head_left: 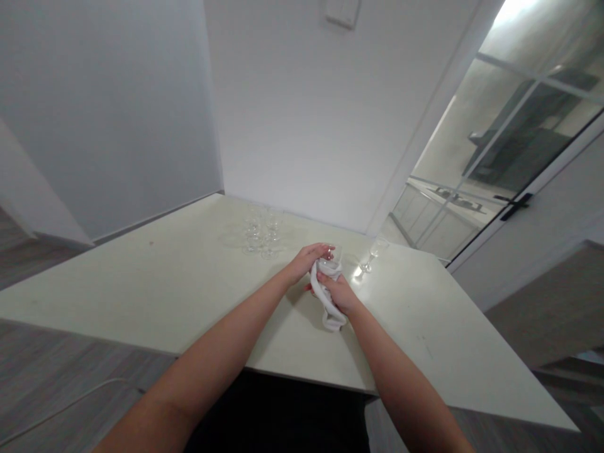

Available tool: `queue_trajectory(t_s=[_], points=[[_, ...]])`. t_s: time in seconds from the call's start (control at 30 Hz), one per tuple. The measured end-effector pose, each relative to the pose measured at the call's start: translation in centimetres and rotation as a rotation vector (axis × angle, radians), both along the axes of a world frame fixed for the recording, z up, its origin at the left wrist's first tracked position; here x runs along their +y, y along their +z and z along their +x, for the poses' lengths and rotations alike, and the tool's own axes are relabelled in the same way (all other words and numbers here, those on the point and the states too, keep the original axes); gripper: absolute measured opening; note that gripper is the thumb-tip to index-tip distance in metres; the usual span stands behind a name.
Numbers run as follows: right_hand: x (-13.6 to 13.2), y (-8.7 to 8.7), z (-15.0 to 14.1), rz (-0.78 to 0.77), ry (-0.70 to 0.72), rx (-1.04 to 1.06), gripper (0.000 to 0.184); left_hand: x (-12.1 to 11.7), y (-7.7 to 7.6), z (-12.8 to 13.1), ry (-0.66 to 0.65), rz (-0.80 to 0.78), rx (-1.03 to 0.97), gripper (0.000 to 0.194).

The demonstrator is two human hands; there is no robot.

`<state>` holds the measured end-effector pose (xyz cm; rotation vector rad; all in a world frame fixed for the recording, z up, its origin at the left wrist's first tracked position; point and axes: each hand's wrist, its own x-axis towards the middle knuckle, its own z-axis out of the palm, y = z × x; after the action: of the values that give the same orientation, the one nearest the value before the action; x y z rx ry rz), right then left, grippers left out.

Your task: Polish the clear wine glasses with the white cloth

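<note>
My left hand point(309, 259) is closed around a clear drinking glass point(336, 253), held above the table. My right hand point(337, 290) grips a white cloth point(329, 307) and presses it against the lower part of that glass, hiding this part. A loose end of cloth hangs below the right hand. To the right of my hands, a stemmed glass point(376, 248) stands upright on the table. Several more clear stemmed glasses point(270, 238) stand in a close group to the left, near the back.
The pale table point(155, 283) reaches from below my hands to the wall point(302, 126). On the right is a door with a black handle point(516, 206) and glass panes. A cable point(94, 387) lies on the floor at lower left.
</note>
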<state>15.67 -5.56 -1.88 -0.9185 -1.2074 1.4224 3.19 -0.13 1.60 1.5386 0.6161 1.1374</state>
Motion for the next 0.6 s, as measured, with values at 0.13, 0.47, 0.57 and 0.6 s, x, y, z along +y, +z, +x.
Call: queue_trajectory(t_s=[0.13,0.47,0.57,0.6], points=[[0.6,-0.2,0.0,0.211,-0.181,-0.114,0.029,-0.1,0.1,0.3,0.148,0.041,0.025,0.056],[-0.2,0.3,-0.1,-0.038,0.015,0.000,0.042,-0.2,0.4,0.4,-0.041,-0.141,-0.174,0.054],[0.2,0.0,-0.4,0.070,-0.084,-0.017,0.041,-0.2,0.1,0.7,0.050,-0.136,-0.155,0.054],[0.2,0.1,-0.4,0.064,-0.063,-0.014,0.041,-0.2,0.1,0.7,0.045,-0.172,-0.177,0.052]])
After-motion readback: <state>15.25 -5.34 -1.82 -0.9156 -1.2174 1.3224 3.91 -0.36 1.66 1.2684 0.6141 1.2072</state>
